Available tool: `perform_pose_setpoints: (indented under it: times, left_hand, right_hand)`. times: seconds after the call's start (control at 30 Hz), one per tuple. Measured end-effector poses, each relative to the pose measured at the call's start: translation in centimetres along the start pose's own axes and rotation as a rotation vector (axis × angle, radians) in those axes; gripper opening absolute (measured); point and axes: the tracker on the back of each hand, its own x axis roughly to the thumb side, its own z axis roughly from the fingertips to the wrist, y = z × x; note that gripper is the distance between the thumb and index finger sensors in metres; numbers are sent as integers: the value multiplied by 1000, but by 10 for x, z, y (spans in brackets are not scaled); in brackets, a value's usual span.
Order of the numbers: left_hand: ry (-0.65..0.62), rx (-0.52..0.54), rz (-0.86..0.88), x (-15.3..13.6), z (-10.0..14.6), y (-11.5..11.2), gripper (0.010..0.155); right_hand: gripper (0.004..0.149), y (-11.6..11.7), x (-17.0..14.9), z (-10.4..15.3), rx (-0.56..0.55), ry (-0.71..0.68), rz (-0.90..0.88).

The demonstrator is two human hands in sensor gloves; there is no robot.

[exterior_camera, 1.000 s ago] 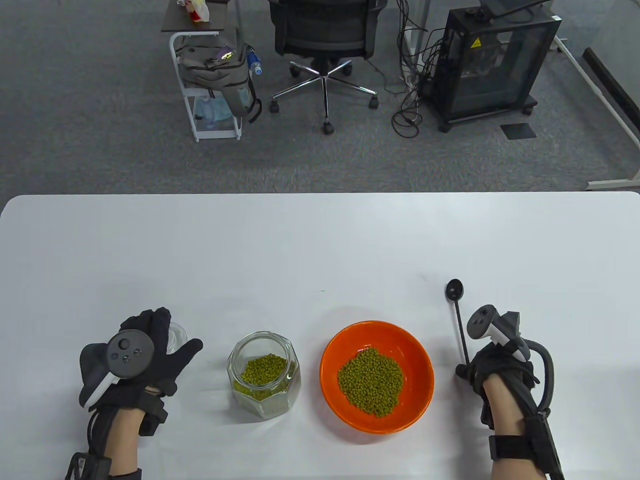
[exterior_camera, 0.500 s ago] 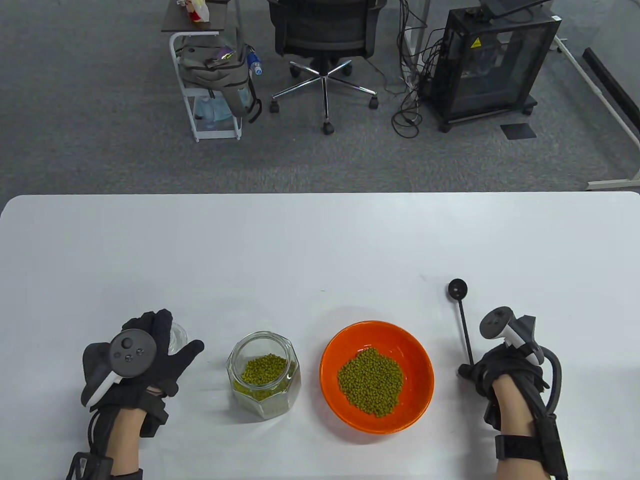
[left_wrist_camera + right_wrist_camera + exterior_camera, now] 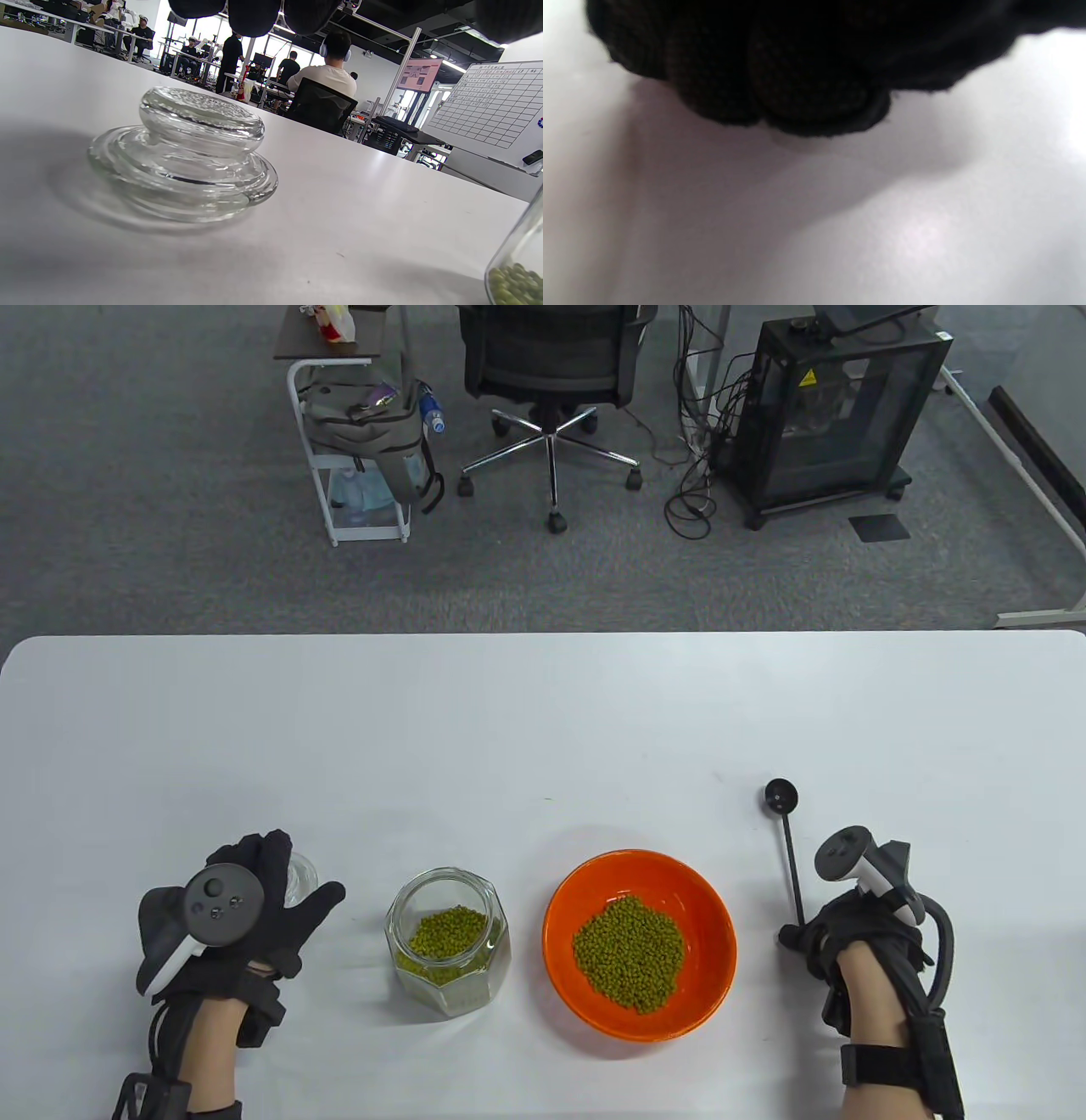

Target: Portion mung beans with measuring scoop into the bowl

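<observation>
An orange bowl [image 3: 594, 882] with a heap of green mung beans [image 3: 629, 942] stands at the front middle of the white table. To its left is an open glass jar [image 3: 448, 942] partly filled with beans. My right hand [image 3: 848, 937] holds the lower end of a black long-handled measuring scoop [image 3: 787, 848], whose small round cup lies on the table to the right of the bowl. My left hand [image 3: 263, 899] hovers with relaxed fingers over the glass jar lid [image 3: 186, 152], which lies on the table left of the jar. In the right wrist view only dark curled fingers [image 3: 780, 76] show.
The white table [image 3: 543, 712] stretches wide behind the bowl and jar. Beyond its far edge stand an office chair [image 3: 551, 373], a trolley with a bag [image 3: 361, 432] and a black cabinet [image 3: 836, 415] on the grey floor.
My right hand with the scoop has shifted slightly right and toward me, and the scoop cup has settled a little further right. The left hand barely moved.
</observation>
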Motion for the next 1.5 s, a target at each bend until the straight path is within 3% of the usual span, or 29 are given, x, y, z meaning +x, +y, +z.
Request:
perform_pose_setpoints:
  times: [0.5, 0.87, 1.0, 1.17, 1.3, 1.5]
  left_hand:
    - [0, 13, 3, -2, 1, 1, 99]
    - [1, 62, -20, -4, 2, 5, 99]
    - [0, 76, -31, -5, 3, 6, 100]
    - [3, 86, -49, -6, 2, 6, 100]
    - [21, 91, -49, -13, 2, 6, 100]
    - [62, 78, -71, -20, -3, 1, 102]
  right_hand:
    - [47, -11, 3, 13, -82, -42, -23]
    - [55, -39, 22, 57, -564, -277, -194]
    - [62, -41, 33, 74, -685, -393, -221]
    - [74, -37, 47, 87, -746, -540, -189]
    - [83, -34, 53, 91, -733, -601, -165]
    - [85, -33, 54, 95, -802, -582, -137]
